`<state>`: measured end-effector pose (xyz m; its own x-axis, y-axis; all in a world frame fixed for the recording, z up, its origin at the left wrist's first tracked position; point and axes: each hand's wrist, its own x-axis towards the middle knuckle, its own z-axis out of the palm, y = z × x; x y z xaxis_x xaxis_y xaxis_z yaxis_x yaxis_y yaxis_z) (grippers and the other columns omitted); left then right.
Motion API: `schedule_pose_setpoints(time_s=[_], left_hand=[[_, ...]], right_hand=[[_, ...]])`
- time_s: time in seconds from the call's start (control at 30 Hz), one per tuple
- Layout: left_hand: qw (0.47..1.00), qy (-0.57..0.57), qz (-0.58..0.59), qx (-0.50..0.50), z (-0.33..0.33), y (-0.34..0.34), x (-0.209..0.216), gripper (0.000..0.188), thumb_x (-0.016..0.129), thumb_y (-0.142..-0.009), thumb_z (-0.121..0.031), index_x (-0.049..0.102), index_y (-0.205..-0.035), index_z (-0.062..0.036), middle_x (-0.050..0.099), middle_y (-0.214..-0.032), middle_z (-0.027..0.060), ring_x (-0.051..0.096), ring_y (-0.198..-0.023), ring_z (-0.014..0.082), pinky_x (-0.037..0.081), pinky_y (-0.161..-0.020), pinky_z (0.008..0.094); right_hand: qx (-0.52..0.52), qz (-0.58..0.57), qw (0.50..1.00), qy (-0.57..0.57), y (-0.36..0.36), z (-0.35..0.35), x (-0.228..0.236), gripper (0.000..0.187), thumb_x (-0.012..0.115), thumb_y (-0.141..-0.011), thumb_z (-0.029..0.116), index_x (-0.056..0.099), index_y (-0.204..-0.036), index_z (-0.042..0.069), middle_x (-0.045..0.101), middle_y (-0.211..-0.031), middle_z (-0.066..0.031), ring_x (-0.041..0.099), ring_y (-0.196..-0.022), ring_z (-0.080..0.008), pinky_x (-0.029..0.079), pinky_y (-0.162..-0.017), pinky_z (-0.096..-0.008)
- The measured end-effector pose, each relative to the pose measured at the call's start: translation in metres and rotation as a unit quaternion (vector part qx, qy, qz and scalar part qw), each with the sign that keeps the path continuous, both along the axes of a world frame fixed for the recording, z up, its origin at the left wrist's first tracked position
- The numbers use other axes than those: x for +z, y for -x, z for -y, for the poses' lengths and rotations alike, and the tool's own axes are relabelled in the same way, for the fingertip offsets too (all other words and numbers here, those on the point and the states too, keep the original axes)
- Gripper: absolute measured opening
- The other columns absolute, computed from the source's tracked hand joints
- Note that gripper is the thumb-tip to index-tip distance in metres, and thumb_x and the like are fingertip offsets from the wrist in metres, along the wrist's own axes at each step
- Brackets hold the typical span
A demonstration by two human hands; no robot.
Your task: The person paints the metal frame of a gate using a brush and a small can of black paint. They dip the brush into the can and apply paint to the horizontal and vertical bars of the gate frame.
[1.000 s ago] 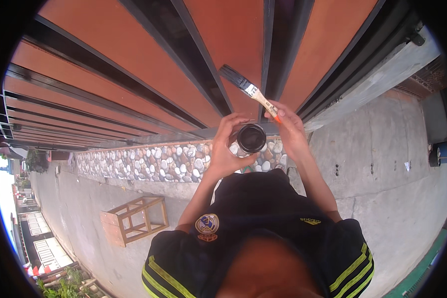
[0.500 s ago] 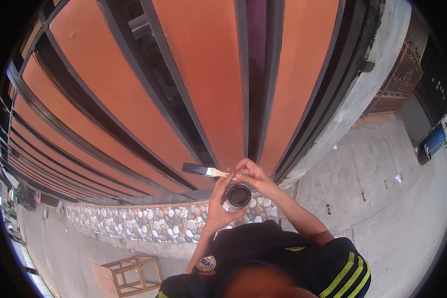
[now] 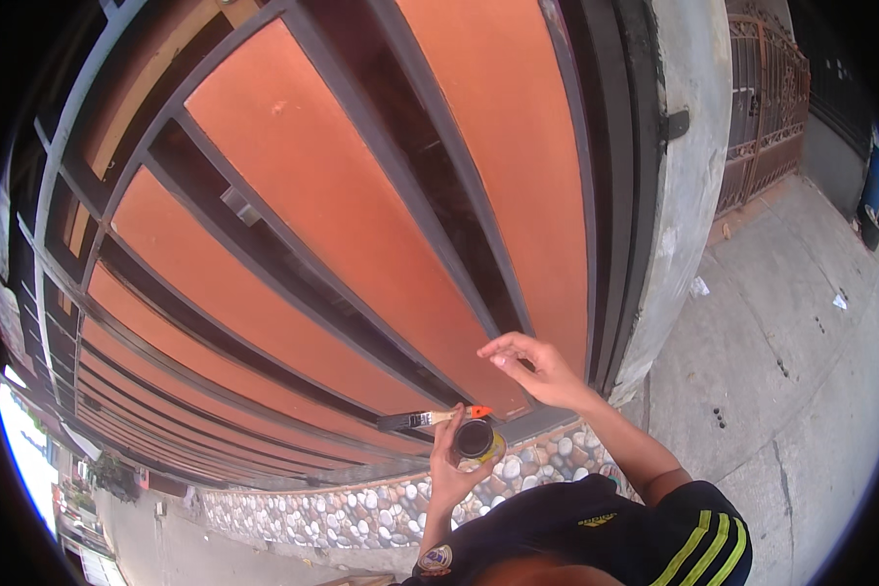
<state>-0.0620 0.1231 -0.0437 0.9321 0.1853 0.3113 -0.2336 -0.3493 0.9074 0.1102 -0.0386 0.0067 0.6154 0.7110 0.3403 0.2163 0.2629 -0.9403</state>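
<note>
My left hand is wrapped round a small paint can with dark paint inside and some yellow on its outer side. The same hand's fingers pin a paintbrush across the can's far side. Its dark bristles point left, and its pale handle ends in an orange tip at the right. My right hand is raised to the right of the can and farther off, in front of an orange panel. Its fingers are stretched out, slightly bent, with nothing in them.
Before me stands a gate of orange panels and dark metal bars. Below it runs a low pebble-faced wall. A grey concrete pillar rises at the right, with concrete pavement beyond. A blue barrel stands far right.
My right hand has let go of the brush handle and moved away to the right, opening. The left hand keeps the can and brush. The view has shifted, swinging the gate across the picture.
</note>
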Motion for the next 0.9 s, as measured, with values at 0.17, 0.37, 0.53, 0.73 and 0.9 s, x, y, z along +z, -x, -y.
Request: schedule_pose_setpoints(time_s=[0.17,0.37,0.53,0.73,0.9], left_hand=[[0.999,0.044,0.023,0.015,-0.006,0.001,-0.008,0.092,0.082,-0.067,0.001,0.036,-0.147,-0.0031,0.044,-0.13,0.0108,0.054,-0.121,0.0219,0.047,-0.104,0.0345],[0.997,0.068,0.0,0.029,-0.013,0.002,-0.005,0.094,0.078,-0.064,0.007,0.035,-0.148,-0.0012,0.041,-0.125,0.008,0.05,-0.124,0.0203,0.041,-0.108,0.0337],[0.997,0.07,-0.002,0.033,-0.022,0.001,-0.006,0.093,0.078,-0.065,0.007,0.034,-0.147,0.0002,0.041,-0.125,0.0078,0.051,-0.123,0.0199,0.042,-0.108,0.033],[0.997,0.059,-0.011,0.045,-0.035,0.003,-0.008,0.093,0.078,-0.064,0.006,0.035,-0.147,0.0,0.041,-0.124,0.0078,0.051,-0.123,0.0198,0.042,-0.107,0.0321],[0.999,0.011,0.023,0.046,-0.044,0.006,-0.013,0.093,0.084,-0.066,0.001,0.038,-0.146,-0.0039,0.045,-0.125,0.01,0.055,-0.119,0.0217,0.048,-0.103,0.0329]], right_hand=[[-0.031,0.176,0.939,-0.294,-0.01,-0.001,0.15,0.063,0.047,-0.102,0.037,0.03,-0.148,-0.004,0.034,-0.153,-0.0191,0.034,-0.141,-0.0284,0.027,-0.115,-0.0393],[-0.039,0.131,0.919,-0.37,-0.036,-0.068,0.264,0.079,0.044,-0.101,0.044,0.012,-0.151,-0.008,0.013,-0.159,-0.0236,0.014,-0.148,-0.0303,0.012,-0.12,-0.0385],[-0.082,0.038,0.906,-0.414,-0.055,-0.083,0.305,0.07,0.046,-0.1,0.036,0.02,-0.149,-0.008,0.021,-0.156,-0.0218,0.019,-0.147,-0.0276,0.011,-0.121,-0.0356],[0.023,0.017,0.885,-0.465,-0.072,-0.082,0.318,0.047,0.038,-0.103,0.033,0.044,-0.135,-0.001,0.048,-0.133,-0.0099,0.042,-0.126,-0.0215,0.028,-0.111,-0.035],[0.02,0.052,0.855,-0.515,-0.037,-0.085,0.303,0.052,0.033,-0.103,0.034,0.038,-0.14,-0.003,0.037,-0.15,-0.016,0.03,-0.141,-0.0258,0.02,-0.119,-0.0354]])
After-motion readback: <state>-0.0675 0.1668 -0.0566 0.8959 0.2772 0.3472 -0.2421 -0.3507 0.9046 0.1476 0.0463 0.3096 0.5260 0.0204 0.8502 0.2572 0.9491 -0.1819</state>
